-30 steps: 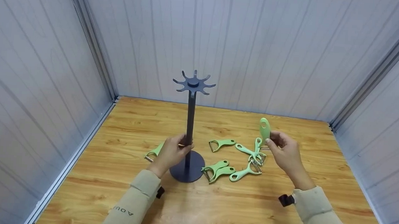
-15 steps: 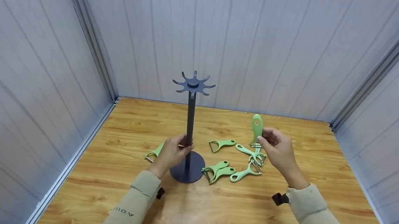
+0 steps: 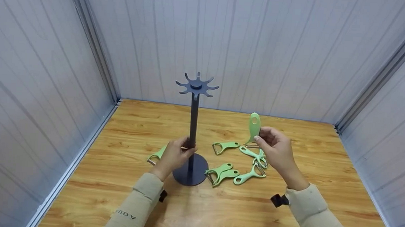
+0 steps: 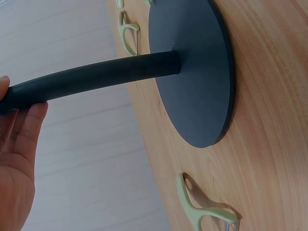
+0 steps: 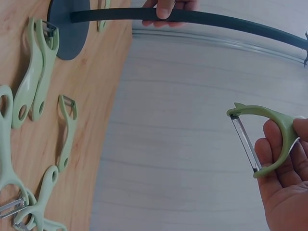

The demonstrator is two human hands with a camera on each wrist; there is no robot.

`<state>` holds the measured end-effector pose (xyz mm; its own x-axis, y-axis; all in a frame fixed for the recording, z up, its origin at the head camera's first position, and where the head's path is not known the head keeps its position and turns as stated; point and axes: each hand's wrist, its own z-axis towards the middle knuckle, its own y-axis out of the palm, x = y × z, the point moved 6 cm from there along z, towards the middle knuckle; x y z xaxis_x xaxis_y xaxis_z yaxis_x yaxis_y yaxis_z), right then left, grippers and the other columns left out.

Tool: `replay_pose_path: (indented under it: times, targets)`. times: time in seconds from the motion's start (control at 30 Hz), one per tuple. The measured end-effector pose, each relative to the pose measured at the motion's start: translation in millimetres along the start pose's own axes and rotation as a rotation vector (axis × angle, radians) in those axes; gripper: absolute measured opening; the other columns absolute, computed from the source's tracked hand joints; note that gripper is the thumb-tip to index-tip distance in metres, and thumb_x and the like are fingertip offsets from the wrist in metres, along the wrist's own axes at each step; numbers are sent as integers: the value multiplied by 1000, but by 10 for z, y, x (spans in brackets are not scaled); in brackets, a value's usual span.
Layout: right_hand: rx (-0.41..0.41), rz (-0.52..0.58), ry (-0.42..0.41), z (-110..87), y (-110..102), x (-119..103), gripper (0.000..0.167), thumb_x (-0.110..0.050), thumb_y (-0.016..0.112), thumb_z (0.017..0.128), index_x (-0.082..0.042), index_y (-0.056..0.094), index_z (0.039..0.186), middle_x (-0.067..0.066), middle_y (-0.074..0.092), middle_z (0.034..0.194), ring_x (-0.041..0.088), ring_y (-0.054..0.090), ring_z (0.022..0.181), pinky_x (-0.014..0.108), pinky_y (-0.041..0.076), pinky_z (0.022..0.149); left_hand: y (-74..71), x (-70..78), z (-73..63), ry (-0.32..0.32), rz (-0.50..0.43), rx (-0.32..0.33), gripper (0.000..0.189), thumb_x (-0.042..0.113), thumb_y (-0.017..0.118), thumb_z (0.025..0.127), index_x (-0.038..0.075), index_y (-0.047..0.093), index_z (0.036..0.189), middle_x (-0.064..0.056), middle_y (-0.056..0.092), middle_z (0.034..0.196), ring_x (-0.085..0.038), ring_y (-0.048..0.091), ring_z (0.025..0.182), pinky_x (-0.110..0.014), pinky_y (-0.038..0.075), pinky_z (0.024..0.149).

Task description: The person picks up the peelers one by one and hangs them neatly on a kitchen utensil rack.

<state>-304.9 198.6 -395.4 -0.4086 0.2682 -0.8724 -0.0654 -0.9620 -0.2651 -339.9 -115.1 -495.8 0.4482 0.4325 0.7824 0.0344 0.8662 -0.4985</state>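
Observation:
A dark stand point(image 3: 194, 120) rises from a round base point(image 3: 198, 166) and ends in a ring of curved hooks point(image 3: 196, 85). My left hand point(image 3: 176, 156) grips its pole low down, thumb and fingers around it in the left wrist view. Right of the stand, my right hand point(image 3: 276, 149) pinches a green peeler point(image 3: 254, 126) near its blade end. Its holed handle points up, the blade is at the bottom. In the right wrist view the held peeler point(image 5: 281, 127) shows its metal blade clear of the fingers.
Several green peelers lie right of the base: a pair overlapping point(image 3: 222, 173), a single one point(image 3: 226, 146) behind, and a paler cluster point(image 3: 253, 156) below the right hand. Another peeler point(image 3: 157, 155) lies left, partly behind the left hand. Pale walls point(image 3: 263, 53) enclose the wooden table point(image 3: 217, 214).
My right hand has moved left with the peeler, and slightly up, bringing it closer to the stand. The left hand stays on the pole.

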Motion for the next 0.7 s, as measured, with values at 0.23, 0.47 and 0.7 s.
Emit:
replay_pose_path:
  times: [0.23,0.47,0.7]
  targets:
    - [-18,23,-1,36,76,-102,16,9,72,99,9,73,115,19,77,101,10,74,87,19,62,77,6,-14,-6,-29,-11,-6,8,5,74,103,9,73,110,-9,79,106,-25,77,103,-39,68,88]
    - [-26,37,-3,75,138,-217,16,7,73,99,8,74,116,15,77,99,12,74,86,20,63,78,4,-20,-3,-35,0,-11,8,5,73,104,8,73,111,-10,79,107,-25,77,103,-41,68,88]
    - [-30,72,-3,113,204,-348,17,8,72,99,9,73,115,10,77,96,10,73,82,21,63,77,4,-17,2,-33,9,-19,9,8,73,105,8,73,114,-12,79,108,-25,77,104,-40,68,89]
